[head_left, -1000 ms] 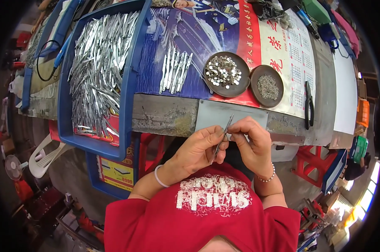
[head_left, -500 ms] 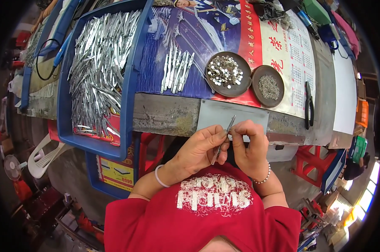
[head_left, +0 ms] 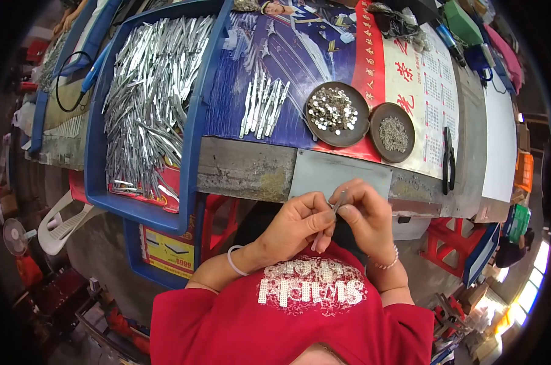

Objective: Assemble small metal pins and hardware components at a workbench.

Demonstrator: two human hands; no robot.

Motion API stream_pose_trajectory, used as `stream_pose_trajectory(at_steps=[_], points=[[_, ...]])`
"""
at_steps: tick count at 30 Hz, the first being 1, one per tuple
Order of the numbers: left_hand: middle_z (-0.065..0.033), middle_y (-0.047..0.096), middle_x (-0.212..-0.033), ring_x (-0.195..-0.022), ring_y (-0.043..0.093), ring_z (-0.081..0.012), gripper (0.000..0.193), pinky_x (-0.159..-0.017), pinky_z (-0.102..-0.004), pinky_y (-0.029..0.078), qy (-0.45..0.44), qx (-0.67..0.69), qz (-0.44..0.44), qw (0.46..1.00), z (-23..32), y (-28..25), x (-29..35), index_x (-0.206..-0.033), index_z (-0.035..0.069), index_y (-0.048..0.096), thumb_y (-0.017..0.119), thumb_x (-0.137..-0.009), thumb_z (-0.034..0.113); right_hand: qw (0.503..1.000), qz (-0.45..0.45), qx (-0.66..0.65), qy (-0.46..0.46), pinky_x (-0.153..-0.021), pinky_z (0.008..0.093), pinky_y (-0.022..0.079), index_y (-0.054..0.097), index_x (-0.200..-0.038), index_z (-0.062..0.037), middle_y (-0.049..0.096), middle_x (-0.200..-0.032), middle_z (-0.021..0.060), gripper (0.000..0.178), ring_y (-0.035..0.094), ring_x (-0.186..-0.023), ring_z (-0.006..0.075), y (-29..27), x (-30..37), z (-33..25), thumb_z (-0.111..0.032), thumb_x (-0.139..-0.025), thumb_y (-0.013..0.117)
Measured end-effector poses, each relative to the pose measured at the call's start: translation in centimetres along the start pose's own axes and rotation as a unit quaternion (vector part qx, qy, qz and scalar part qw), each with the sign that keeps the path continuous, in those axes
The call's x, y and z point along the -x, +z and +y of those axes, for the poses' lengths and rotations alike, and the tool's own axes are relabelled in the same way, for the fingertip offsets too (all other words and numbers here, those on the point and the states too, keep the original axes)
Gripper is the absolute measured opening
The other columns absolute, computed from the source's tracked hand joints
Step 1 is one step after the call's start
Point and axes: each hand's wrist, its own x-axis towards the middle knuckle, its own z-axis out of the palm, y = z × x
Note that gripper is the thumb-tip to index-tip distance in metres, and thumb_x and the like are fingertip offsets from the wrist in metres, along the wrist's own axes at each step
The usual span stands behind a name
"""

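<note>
The left hand (head_left: 303, 219) is pinching a thin metal strip (head_left: 338, 204) between thumb and fingers. The right hand (head_left: 369, 216) is bending its thumb and fingers narrowly around the upper end; I cannot tell if it is gripping the strip itself or a small piece there. The strip is slanting between both hands, just off the front edge of the tabletop (head_left: 239, 167), near the grey plate (head_left: 339, 173).

Because the hands are working out past this edge, a loosened pinch could be letting the strip slip to the lap or floor. A thin strip could also be twisting, if the fingers are pressing unevenly. Near the front edge of the tabletop, the dish of round discs (head_left: 343, 143) and the smaller dish of tiny metal pieces (head_left: 390, 109) are standing side by side; a careless sleeve or wrist could be tipping them.

Compared with half a second ago, the right fingers are now covering more of the strip's upper end, which was sticking out freely. The tabletop's things are appearing slightly lower and more to the right, probably because the head is turning.
</note>
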Motion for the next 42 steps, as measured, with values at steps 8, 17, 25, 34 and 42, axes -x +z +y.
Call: stream_pose_trajectory(at_steps=[8,17,25,34,42], points=[[-0.0044,0.057,-0.073,-0.055,0.054,-0.0102,0.016,-0.05,-0.022,0.044,-0.022,0.025,0.009,0.999,-0.3,-0.2,0.3,-0.085,0.006,0.047,0.053,-0.095,0.016,0.978,0.066,0.142,-0.139,-0.063,0.0307,0.047,0.051,-0.086,0.0003,0.057,-0.083,0.014,0.01,0.057,-0.071,0.0249,1.5,0.6,1.0,0.003,-0.082,0.06],[-0.0042,0.057,-0.073,-0.056,0.054,-0.0103,0.017,-0.052,-0.0216,0.044,-0.028,0.057,-0.016,0.998,-0.3,-0.3,0.6,-0.085,0.006,0.047,0.054,-0.095,0.017,0.952,0.084,0.222,-0.194,-0.058,0.0322,0.046,0.053,-0.09,0.0014,0.057,-0.087,0.0171,0.01,0.055,-0.067,0.0276,2.6,1.3,0.7,0.004,-0.082,0.059],[-0.0043,0.057,-0.073,-0.056,0.055,-0.0105,0.017,-0.052,-0.0219,0.044,-0.023,0.039,-0.023,0.999,-0.4,-0.3,1.0,-0.085,0.006,0.048,0.055,-0.095,0.017,0.983,-0.084,-0.157,0.042,-0.074,0.0266,0.043,0.05,-0.086,-0.0002,0.052,-0.093,0.0101,0.014,0.05,-0.083,0.0155,0.5,-0.1,0.8,-0.007,-0.086,0.063],[-0.003,0.059,-0.08,-0.063,0.053,-0.0066,0.012,-0.059,-0.0204,0.044,-0.003,-0.057,0.018,0.998,-0.6,-0.3,1.3,-0.094,0.004,0.054,0.053,-0.095,0.016,0.986,-0.132,-0.088,0.058,-0.07,0.0283,0.042,0.062,-0.089,0.0015,0.053,-0.086,0.0083,0.023,0.05,-0.079,0.0161,-0.6,-1.1,0.2,-0.021,-0.083,0.068],[-0.0036,0.061,-0.092,-0.079,0.053,-0.0075,0.023,-0.071,-0.0201,0.044,0.057,-0.12,0.09,0.987,0.9,-1.6,1.3,-0.115,0.0,0.059,0.052,-0.095,0.009,0.955,0.007,0.296,-0.014,-0.075,0.0346,0.045,0.064,-0.098,-0.0006,0.057,-0.092,0.0111,0.022,0.058,-0.086,0.0224,-2.4,-4.9,-0.6,-0.008,-0.077,0.067]])
